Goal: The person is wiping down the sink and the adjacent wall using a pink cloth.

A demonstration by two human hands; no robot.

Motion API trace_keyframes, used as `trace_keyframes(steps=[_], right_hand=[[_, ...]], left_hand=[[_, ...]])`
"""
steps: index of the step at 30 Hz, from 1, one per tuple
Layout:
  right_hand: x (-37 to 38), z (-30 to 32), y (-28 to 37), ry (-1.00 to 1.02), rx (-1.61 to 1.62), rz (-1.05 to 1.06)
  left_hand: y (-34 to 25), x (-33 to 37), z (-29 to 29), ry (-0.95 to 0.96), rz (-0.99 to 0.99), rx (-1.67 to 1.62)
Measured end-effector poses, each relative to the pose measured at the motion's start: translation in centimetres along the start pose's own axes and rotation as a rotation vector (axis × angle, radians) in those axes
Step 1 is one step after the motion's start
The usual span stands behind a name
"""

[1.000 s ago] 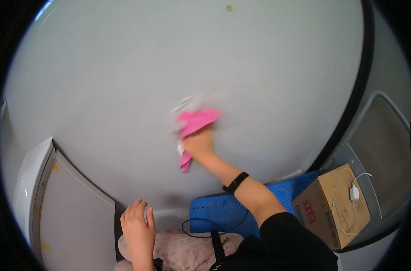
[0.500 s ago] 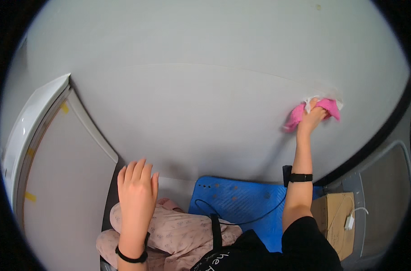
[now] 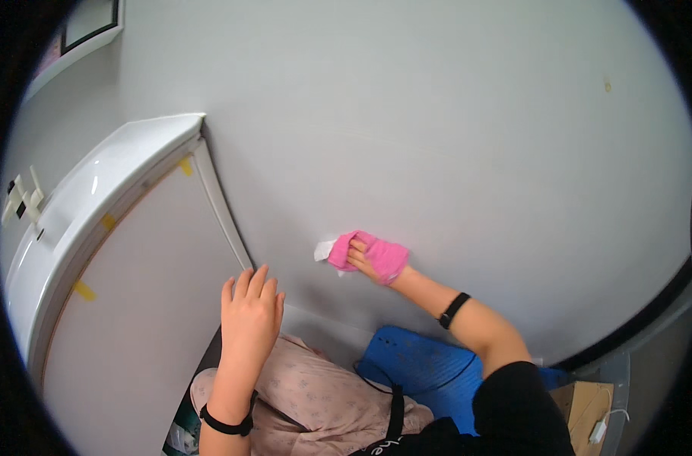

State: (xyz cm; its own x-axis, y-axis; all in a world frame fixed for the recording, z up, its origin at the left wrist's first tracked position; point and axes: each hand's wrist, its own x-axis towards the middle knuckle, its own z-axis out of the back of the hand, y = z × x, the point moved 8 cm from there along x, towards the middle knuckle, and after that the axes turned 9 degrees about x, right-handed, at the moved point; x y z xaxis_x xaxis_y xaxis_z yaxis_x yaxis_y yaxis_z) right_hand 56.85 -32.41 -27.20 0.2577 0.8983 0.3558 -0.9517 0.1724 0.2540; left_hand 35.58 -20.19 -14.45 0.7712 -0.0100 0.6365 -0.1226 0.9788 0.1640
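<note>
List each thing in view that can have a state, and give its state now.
Left hand: raised, open, empty.
Right hand: holding pink cloth at the grey wall.
Pink cloth: bunched, partly over the right hand.
White sheet: sticking out beyond the cloth.
Yellow tape strip: stuck below the washbasin.
Blue mat: dark-spotted.
Cardboard box: cut off by the view; whether sealed, unclear.
White adapter: cable attached.

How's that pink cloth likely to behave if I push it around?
The pink cloth is probably floppy, since it drapes over the right hand. Its soft-looking folds suggest it may bunch up rather than slide flat.
</note>
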Motion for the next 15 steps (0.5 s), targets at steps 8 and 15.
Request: trace_keyframes(steps=[8,15], right_hand=[[8.9,33.3,12.3,-1.084,-1.225,-0.061],[23.8,17.8,9.6,-0.468,-1.038,-0.122]], left_hand=[[-2.1,1.2,3.0,-0.052,0.0,-0.077],[-0.8,-1.9,4.2,-0.01,0.121,-0.056]])
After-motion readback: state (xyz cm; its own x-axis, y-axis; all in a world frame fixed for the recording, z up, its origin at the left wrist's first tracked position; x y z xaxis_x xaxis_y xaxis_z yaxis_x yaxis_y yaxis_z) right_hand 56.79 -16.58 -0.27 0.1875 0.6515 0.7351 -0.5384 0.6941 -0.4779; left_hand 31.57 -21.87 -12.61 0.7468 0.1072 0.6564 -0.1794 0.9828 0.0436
